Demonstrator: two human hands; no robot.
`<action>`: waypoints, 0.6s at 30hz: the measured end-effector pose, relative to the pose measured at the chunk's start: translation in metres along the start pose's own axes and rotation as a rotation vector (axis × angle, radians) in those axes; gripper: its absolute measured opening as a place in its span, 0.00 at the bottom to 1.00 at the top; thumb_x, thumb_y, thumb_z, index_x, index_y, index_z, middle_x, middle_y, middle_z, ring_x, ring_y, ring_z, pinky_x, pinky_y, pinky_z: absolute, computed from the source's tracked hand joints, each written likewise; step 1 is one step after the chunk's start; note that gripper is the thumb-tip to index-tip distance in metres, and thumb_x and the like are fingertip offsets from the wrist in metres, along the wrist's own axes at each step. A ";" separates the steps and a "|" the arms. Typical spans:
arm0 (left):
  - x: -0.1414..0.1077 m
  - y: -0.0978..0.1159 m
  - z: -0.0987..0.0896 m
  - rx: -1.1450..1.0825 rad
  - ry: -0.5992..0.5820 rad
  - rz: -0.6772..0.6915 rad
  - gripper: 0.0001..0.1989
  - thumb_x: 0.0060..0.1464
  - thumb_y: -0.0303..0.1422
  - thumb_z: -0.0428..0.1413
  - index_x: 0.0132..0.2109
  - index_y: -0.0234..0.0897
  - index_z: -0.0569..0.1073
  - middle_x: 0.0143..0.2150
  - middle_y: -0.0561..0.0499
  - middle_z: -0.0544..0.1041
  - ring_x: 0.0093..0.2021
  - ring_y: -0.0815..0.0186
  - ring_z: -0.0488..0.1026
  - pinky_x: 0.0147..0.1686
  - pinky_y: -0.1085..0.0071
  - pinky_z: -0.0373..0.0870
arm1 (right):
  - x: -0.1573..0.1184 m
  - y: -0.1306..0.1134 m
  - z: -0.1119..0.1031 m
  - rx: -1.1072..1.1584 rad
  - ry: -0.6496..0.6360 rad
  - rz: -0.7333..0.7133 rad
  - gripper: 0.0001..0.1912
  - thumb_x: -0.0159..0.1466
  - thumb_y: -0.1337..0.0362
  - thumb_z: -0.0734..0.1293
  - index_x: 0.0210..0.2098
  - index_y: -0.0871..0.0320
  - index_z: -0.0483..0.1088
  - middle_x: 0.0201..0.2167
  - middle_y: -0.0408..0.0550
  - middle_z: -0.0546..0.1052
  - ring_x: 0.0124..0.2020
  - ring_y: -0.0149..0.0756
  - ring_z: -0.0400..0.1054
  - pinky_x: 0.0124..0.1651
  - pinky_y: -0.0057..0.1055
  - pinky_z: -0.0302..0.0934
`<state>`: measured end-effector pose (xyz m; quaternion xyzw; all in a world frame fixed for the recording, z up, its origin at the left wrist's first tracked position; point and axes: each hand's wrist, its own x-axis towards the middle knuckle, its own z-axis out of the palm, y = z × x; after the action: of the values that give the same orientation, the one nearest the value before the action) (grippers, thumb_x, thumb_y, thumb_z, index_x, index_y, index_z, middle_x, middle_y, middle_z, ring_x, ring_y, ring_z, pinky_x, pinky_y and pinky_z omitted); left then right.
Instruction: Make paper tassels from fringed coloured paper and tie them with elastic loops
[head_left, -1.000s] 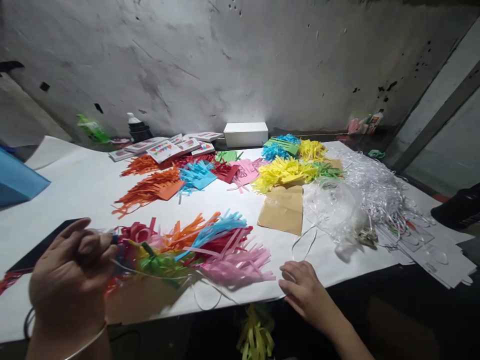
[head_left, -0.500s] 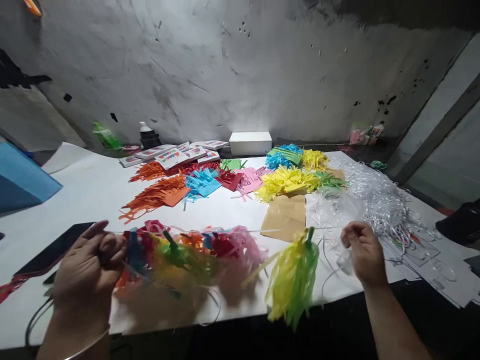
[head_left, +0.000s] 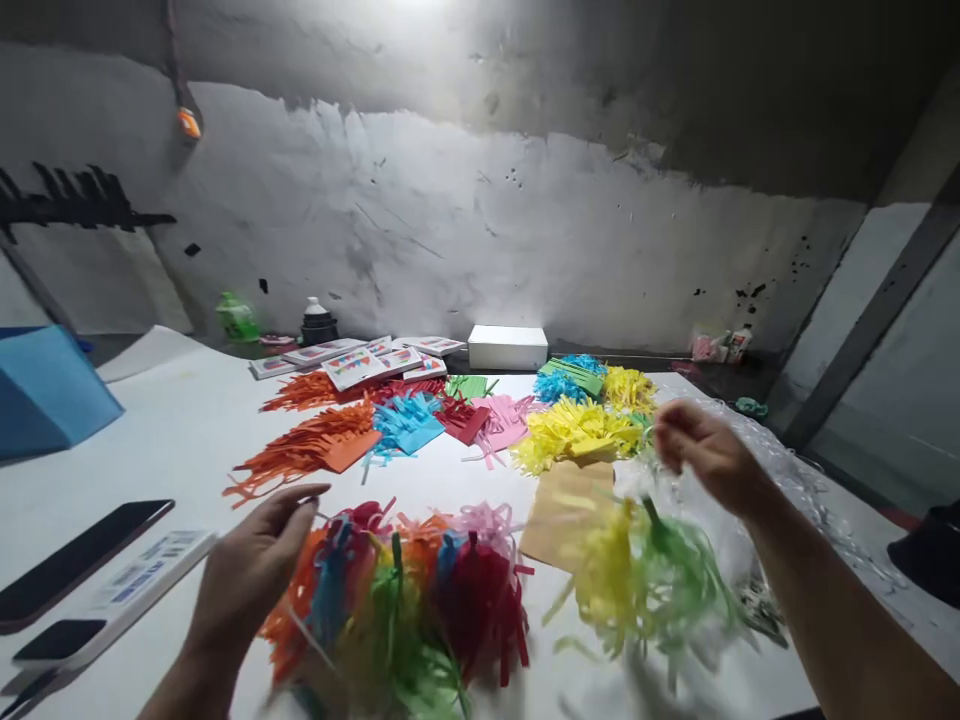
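A white string strung with crepe-paper tassels runs between my hands. My left hand [head_left: 251, 580] pinches the string at the left end of a bunch of orange, blue, yellow, green, pink and red tassels [head_left: 480, 600]. My right hand [head_left: 701, 450] is raised on the right, its fingers closed on the string, which is barely visible there. Below my right hand hang a yellow tassel [head_left: 611, 570] and a green tassel [head_left: 682, 570], blurred by motion. They are apart from the bunch on the left.
Fringed paper bundles, such as orange [head_left: 322, 455] and yellow [head_left: 577, 435], lie beyond my hands with a brown paper piece [head_left: 551, 525]. Behind stand flat printed boxes [head_left: 360, 367] and a white box [head_left: 508, 348]. A phone [head_left: 82, 560] lies left; white strings [head_left: 795, 480] spread right.
The view has tilted upward. My left hand has moved right, and my right hand has risen relative to the table. The yellow and green tassels have shifted right and separated from each other.
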<state>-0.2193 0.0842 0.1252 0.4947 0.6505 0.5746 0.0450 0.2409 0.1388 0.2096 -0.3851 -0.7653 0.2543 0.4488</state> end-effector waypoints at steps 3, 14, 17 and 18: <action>-0.012 0.016 0.015 0.284 -0.012 0.340 0.10 0.53 0.39 0.58 0.41 0.43 0.80 0.31 0.51 0.79 0.25 0.64 0.73 0.25 0.74 0.63 | 0.007 -0.014 0.022 -0.014 -0.134 -0.009 0.16 0.67 0.51 0.67 0.32 0.56 0.68 0.22 0.38 0.66 0.22 0.28 0.57 0.25 0.26 0.52; -0.087 0.081 0.126 -0.053 -0.939 0.512 0.13 0.66 0.36 0.50 0.43 0.40 0.79 0.38 0.47 0.79 0.34 0.63 0.76 0.36 0.69 0.71 | 0.012 -0.051 0.098 0.023 -0.174 -0.185 0.13 0.70 0.54 0.62 0.32 0.55 0.65 0.25 0.39 0.66 0.25 0.29 0.58 0.30 0.27 0.55; -0.085 0.054 0.132 0.004 -0.969 0.487 0.16 0.65 0.33 0.48 0.33 0.39 0.77 0.29 0.48 0.78 0.29 0.62 0.73 0.31 0.68 0.67 | 0.011 -0.026 0.052 -0.015 0.239 -0.092 0.13 0.69 0.50 0.62 0.36 0.52 0.65 0.24 0.38 0.64 0.21 0.29 0.55 0.25 0.27 0.52; -0.081 0.045 0.130 0.022 -0.965 0.470 0.17 0.65 0.33 0.47 0.31 0.38 0.76 0.28 0.48 0.77 0.28 0.62 0.72 0.30 0.68 0.66 | 0.010 -0.014 0.031 -0.081 0.397 -0.049 0.13 0.70 0.48 0.61 0.38 0.51 0.64 0.22 0.36 0.61 0.20 0.30 0.54 0.24 0.27 0.51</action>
<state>-0.0705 0.1125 0.0762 0.8354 0.4336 0.2695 0.2038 0.2053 0.1373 0.2102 -0.4266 -0.6805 0.1311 0.5812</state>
